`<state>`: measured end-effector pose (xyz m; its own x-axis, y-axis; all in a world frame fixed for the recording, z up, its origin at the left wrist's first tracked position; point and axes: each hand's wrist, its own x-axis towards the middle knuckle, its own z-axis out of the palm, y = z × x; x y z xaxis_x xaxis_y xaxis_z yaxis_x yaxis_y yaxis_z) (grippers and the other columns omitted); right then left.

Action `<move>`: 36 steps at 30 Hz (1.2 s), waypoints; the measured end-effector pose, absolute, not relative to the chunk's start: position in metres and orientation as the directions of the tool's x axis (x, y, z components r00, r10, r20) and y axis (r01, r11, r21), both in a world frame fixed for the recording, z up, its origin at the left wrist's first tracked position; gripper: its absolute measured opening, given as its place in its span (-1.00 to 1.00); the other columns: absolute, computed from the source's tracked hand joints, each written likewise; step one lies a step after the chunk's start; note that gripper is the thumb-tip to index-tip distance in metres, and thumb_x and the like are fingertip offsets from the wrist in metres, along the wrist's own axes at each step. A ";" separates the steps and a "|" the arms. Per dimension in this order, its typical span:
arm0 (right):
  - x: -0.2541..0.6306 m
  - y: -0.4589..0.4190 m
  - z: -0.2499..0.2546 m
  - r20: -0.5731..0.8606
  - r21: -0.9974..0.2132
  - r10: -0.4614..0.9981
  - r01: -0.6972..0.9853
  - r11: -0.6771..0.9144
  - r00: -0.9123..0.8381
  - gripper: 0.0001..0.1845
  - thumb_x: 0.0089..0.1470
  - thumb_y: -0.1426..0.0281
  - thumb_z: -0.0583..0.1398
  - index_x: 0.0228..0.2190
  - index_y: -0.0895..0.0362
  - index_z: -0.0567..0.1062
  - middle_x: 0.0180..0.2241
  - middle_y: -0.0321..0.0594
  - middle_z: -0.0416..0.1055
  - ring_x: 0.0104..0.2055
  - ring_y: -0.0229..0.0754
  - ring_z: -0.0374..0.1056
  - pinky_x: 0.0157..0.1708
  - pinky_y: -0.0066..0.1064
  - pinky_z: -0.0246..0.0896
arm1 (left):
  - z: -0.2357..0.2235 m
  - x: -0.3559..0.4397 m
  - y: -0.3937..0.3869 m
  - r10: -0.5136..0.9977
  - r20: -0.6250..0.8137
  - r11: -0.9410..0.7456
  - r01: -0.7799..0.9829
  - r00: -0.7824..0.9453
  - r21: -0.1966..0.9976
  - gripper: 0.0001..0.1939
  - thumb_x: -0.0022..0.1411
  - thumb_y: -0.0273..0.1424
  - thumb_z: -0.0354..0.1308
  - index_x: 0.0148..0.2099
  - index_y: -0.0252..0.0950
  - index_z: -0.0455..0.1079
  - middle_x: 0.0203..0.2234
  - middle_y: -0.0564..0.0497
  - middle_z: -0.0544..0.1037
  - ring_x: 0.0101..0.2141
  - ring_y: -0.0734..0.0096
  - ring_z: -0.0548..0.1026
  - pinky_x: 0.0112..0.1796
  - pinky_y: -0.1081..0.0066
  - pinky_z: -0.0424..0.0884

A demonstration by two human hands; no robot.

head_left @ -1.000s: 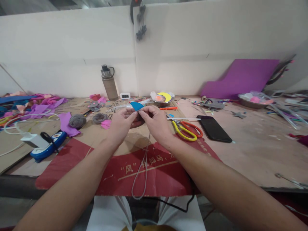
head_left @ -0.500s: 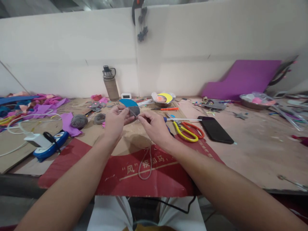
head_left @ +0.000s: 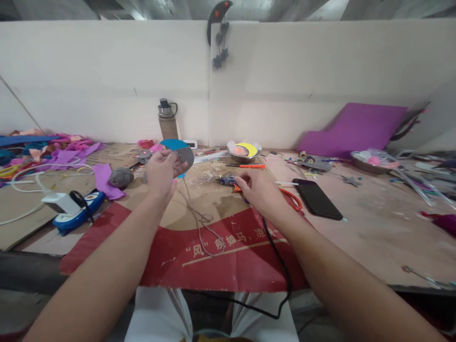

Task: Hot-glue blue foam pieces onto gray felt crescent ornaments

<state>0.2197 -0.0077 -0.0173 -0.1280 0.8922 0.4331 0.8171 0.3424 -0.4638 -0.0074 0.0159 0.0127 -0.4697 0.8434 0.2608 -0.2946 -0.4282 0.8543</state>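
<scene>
My left hand (head_left: 162, 166) is closed in a pinch on a flat, rounded grey piece (head_left: 186, 158). A blue curved piece (head_left: 174, 144) shows just behind it, moving with it; how the two join is hidden. A grey yarn strand (head_left: 194, 211) hangs below and loops onto the red-printed cardboard (head_left: 228, 270). My right hand (head_left: 261, 190) has its fingers curled over a blue hot glue gun (head_left: 227, 180) with an orange trigger, lying on the table. Its black cord (head_left: 276, 249) runs off the front edge. The hand partly covers red-handled scissors (head_left: 294, 198).
A phone (head_left: 318, 199) lies to the right. On the left are a grey yarn ball (head_left: 121, 177), a blue power strip (head_left: 80, 213) and felt scraps (head_left: 71, 154). At the back stand a bottle (head_left: 167, 121) and a metal bowl (head_left: 244, 156).
My hands have moved apart. My left has carried the grey and blue piece leftward; my right has let go of the yarn and moved right onto the glue gun. The view has shifted slightly.
</scene>
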 end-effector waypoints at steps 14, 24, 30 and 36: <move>0.226 0.016 -0.032 0.174 -0.824 0.983 0.556 0.112 0.059 -0.87 -0.07 0.36 0.12 -0.40 0.10 0.40 -0.55 -0.29 0.34 -0.50 -0.19 0.28 -0.51 -0.38 0.19 | 0.006 -0.004 0.016 0.849 0.292 -0.437 -0.274 -0.441 0.857 -0.85 0.02 -0.45 0.26 -0.36 -0.33 0.34 -0.51 0.07 0.49 -0.51 0.52 0.51 -0.33 0.35 0.58; 0.195 -0.022 -0.013 0.455 -0.890 0.873 -0.048 0.454 -0.174 -0.57 0.02 0.33 0.18 -0.05 0.02 0.23 -0.13 -0.20 0.42 -0.43 -0.29 0.32 -0.50 -0.39 0.23 | 0.001 0.000 0.017 0.875 0.318 -0.420 -0.249 -0.364 0.873 -0.87 0.00 -0.45 0.28 -0.42 -0.31 0.35 -0.60 0.13 0.40 -0.56 0.57 0.44 -0.35 0.39 0.58; 0.201 -0.018 -0.021 0.506 -0.831 0.856 0.206 0.516 -0.101 -0.52 0.09 0.29 0.18 0.06 0.00 0.29 -0.03 -0.13 0.40 -0.19 -0.11 0.36 -0.32 -0.26 0.36 | 0.002 0.009 0.011 0.896 0.313 -0.393 -0.232 -0.317 0.890 -0.82 -0.03 -0.42 0.32 -0.42 -0.30 0.35 -0.57 0.09 0.44 -0.50 0.50 0.48 -0.35 0.35 0.58; 0.198 -0.019 -0.019 0.552 -0.786 0.823 0.244 0.568 -0.136 -0.45 0.13 0.33 0.16 0.16 -0.02 0.23 0.06 -0.09 0.35 0.02 -0.01 0.31 -0.12 -0.12 0.38 | -0.003 0.013 0.013 0.894 0.303 -0.385 -0.220 -0.329 0.896 -0.83 -0.06 -0.41 0.32 -0.43 -0.33 0.38 -0.55 0.07 0.48 -0.50 0.51 0.49 -0.36 0.38 0.59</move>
<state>0.1978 -0.0193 -0.0194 -0.1362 0.8227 0.5519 0.2438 0.5678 -0.7863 0.0129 0.0132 -0.0027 -0.3295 0.8942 0.3030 -0.2199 -0.3847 0.8965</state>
